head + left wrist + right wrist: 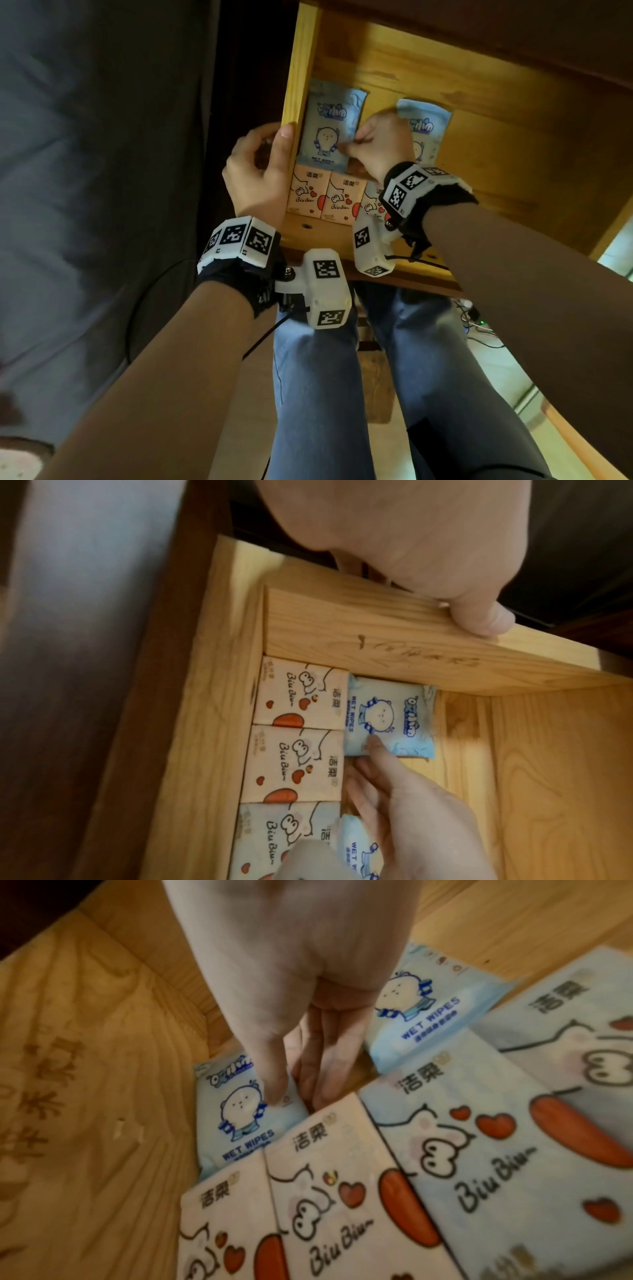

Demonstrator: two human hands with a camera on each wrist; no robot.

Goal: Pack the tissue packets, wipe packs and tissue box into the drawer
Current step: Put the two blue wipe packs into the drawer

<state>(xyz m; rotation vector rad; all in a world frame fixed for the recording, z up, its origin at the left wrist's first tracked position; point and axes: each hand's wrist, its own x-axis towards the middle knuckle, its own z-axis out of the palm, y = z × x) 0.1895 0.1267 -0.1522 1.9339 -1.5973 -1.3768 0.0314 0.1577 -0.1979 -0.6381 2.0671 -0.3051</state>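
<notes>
Wooden drawer [298, 68] is gripped on its L side wall by the left hand [257, 171], thumb over the rim. First wipe pack [329, 126], flat in the drawer's L corner behind the tissue packets [322, 197], is touched by the right hand [380, 147], fingers straight, nothing held. Second wipe pack [428, 126] lies just R of it.

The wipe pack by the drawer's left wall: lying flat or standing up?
Flat: the wipe pack lies face-up on the drawer floor.
</notes>
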